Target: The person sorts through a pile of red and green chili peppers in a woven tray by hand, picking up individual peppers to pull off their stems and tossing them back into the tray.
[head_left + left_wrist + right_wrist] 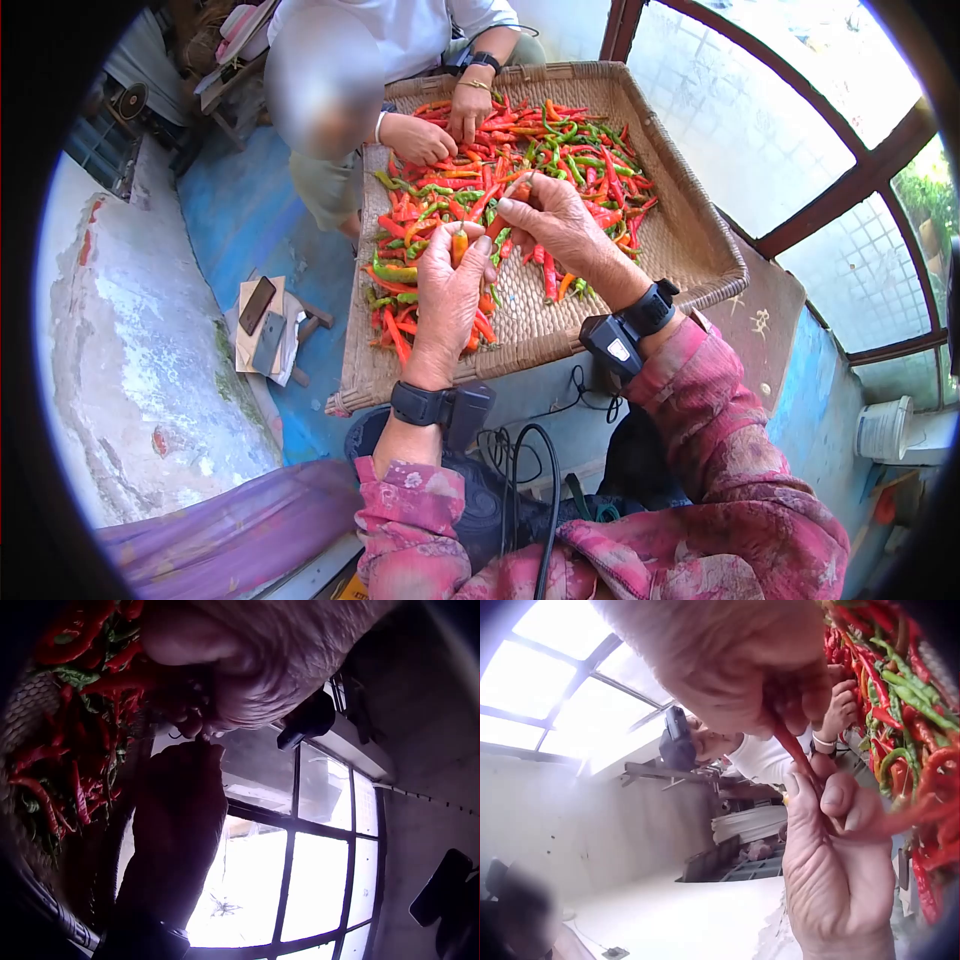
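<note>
Red, orange and green peppers (550, 275) cover much of a shallow woven tray (700, 235). Over its near part, my left hand (448, 290) has an orange pepper (459, 246) between its fingers. In the right wrist view the left hand (840, 877) pinches a slim red pepper (795, 750), whose other end lies in the curled fingers of my right hand (742, 667). The right hand (572, 228) is just right of the left in the head view. The left wrist view shows both hands close together, dark, with the peppers in them hard to make out.
Across the tray another person's hands (425, 138) are among the peppers. Two phones (257, 306) lie on a small stand at the left. Paned windows (760, 130) line the right side, with a white bucket (884, 428) below. Black cables (545, 450) hang near the lap.
</note>
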